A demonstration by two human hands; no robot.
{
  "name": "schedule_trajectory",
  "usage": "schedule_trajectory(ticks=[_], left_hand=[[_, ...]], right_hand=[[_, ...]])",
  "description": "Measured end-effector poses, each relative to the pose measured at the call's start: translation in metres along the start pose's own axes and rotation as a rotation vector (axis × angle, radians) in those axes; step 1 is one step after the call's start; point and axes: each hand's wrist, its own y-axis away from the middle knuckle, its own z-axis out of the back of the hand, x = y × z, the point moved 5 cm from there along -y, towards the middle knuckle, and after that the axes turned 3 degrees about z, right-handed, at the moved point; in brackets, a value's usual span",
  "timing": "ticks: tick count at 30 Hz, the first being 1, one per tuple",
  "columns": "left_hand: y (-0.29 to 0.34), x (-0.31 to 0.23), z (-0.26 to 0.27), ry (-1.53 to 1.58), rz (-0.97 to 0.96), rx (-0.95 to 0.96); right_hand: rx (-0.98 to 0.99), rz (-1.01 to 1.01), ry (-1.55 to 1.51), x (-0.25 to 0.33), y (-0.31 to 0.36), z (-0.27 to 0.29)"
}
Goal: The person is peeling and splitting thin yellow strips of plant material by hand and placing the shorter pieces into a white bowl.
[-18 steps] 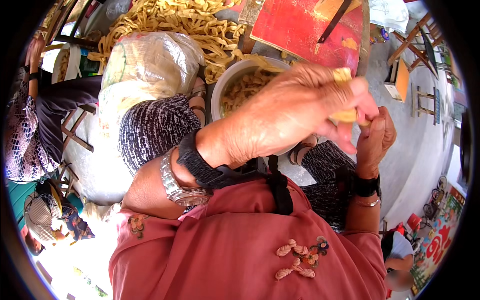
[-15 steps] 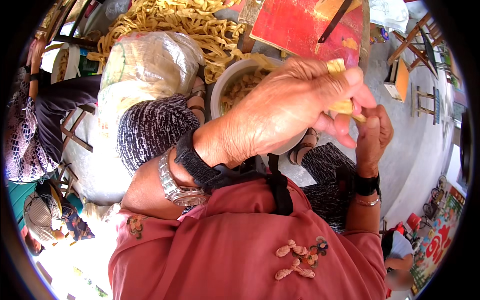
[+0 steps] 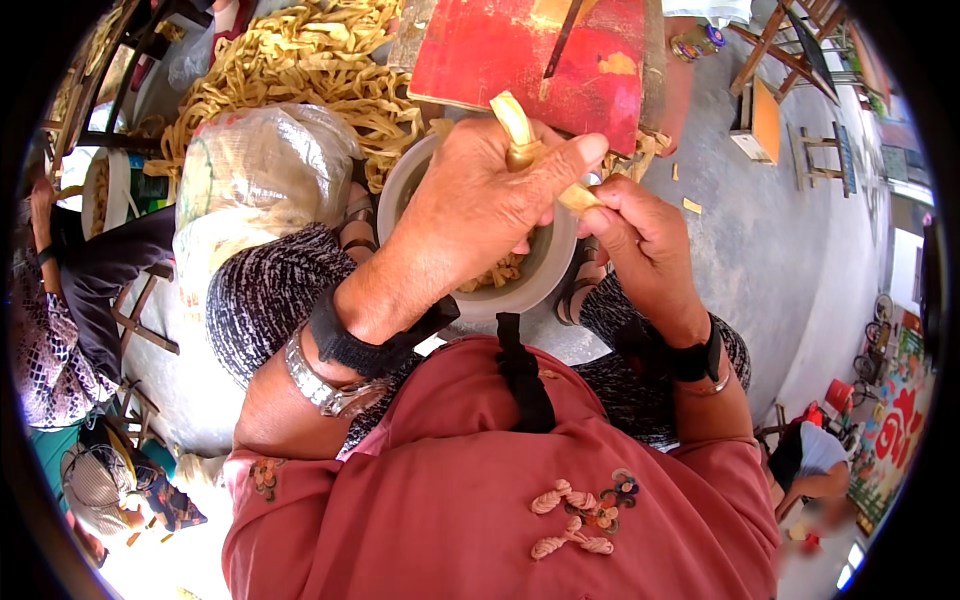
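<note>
A pale yellow, folded vegetable strip [image 3: 513, 120] is stretched between my two hands, and its exact kind is unclear. My left hand [image 3: 465, 190] is closed around its middle, thumb on top, with one end sticking up past the fingers. At the strip's other end, the thumb and fingers of my right hand [image 3: 645, 235] pinch it. Both hands are above a white bowl [image 3: 540, 280] standing between my feet. Yellowish pieces [image 3: 495, 274] lie inside the bowl, partly hidden by my left hand and wrist.
Beyond the bowl is a red board [image 3: 590, 95] with a long dark blade [image 3: 563, 40] on it. A heap of long yellow strips [image 3: 290, 65] lies at the far left, behind a plastic bag [image 3: 270, 160]. Stools [image 3: 757, 125] stand far right; a person [image 3: 85, 265] sits at left.
The view has shifted, and my hands are farther left over the bowl. More of the strip shows, its upper end now standing up from my left hand. My right hand has turned and pinches the other end.
</note>
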Motion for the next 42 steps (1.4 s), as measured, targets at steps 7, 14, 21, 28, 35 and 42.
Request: schedule_trajectory(ticks=[7,14,21,28,35,42], left_hand=[[0.001,-0.006,0.005,0.153,-0.083,-0.011],[0.004,-0.03,0.024,0.357,-0.148,-0.039],[-0.029,-0.077,0.028,0.307,-0.378,-0.191],[-0.061,-0.059,0.044,-0.422,-0.421,-0.45],[-0.017,-0.05,0.028,-0.503,-0.198,-0.073],[-0.013,0.019,-0.003,-0.321,0.023,0.372]], right_hand=[[0.067,-0.021,0.08,0.017,-0.004,0.005],[-0.031,0.112,0.133,0.028,-0.01,0.029],[-0.323,0.247,0.361,0.054,-0.061,0.054],[-0.344,0.347,0.783,0.026,-0.079,0.038],[-0.243,0.267,0.532,0.044,-0.046,0.027],[0.077,0.55,0.477,0.061,0.002,-0.027]])
